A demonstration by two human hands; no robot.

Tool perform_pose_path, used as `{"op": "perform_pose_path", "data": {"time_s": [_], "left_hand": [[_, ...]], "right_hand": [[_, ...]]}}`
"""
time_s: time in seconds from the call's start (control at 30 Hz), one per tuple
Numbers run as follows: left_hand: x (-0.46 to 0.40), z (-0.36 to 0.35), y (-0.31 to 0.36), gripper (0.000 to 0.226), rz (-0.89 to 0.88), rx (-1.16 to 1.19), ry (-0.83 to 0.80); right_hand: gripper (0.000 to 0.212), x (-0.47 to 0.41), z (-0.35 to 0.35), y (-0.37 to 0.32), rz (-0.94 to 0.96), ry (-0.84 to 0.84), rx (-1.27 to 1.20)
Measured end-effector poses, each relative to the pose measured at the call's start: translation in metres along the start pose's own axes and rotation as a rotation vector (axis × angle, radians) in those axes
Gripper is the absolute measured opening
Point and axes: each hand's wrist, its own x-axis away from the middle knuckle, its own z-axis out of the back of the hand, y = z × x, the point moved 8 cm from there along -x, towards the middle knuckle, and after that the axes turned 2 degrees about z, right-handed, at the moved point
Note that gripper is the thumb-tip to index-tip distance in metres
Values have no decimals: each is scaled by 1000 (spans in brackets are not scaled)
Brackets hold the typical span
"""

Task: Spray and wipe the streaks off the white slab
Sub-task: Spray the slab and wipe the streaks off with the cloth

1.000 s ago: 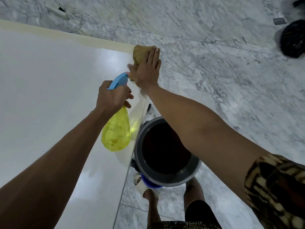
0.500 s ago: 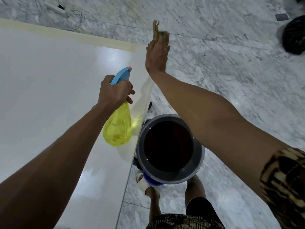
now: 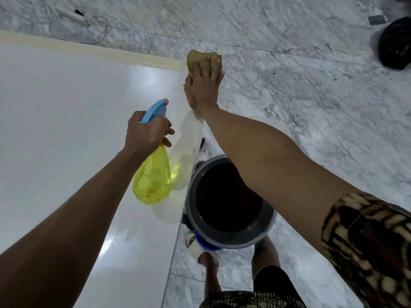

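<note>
where half a second ago the right hand (image 3: 203,85) stood edge-on past the corner, it now lies flat, fingers spread, pressing the sponge (image 3: 203,60) onto the white slab (image 3: 66,112) at its far right corner: wiping resumed. left hand (image 3: 148,132) closed around the spray bottle (image 3: 153,178), held just above the slab's right edge, unchanged.

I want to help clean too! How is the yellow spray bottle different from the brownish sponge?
The spray bottle is see-through bright yellow with a blue top; the sponge is dull tan and solid. The bottle hangs in the air from the left hand; the sponge is pressed flat under the right hand at the white slab's far corner. Each is held by one hand.
</note>
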Motion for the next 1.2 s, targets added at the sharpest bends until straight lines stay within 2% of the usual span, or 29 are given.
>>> {"op": "perform_pose_path", "data": {"time_s": [0.13,0.23,0.33,0.47,0.6,0.73,0.87,0.97,1.03,1.2], "left_hand": [[4,1,-3,58,-13,7,-15],[6,5,-8,45,-12,-2,-15],[9,4,-13,46,-19,-33,-24],[13,9,-15,44,-20,-38,-13],[21,8,-14,52,-37,-40,-44],[29,8,-12,48,-46,-40,-47],[41,12,-10,57,-67,-47,-63],[59,12,-13,70,-91,-70,-102],[73,16,-18,65,-108,-81,-126],[100,34,-31,46,-116,-125,-171]], "right_hand": [[56,2,4,0,26,19,31],[61,0,-1,3,22,6,23],[67,7,5,1,65,16,-10],[49,23,21,-5,126,152,-99],[44,35,18,-1,74,74,-206],[45,66,24,-7,78,119,-293],[45,97,22,-20,111,100,-175],[45,134,19,-29,125,168,-162],[48,159,15,-34,122,175,-94],[54,206,-4,-47,97,73,84]]}}
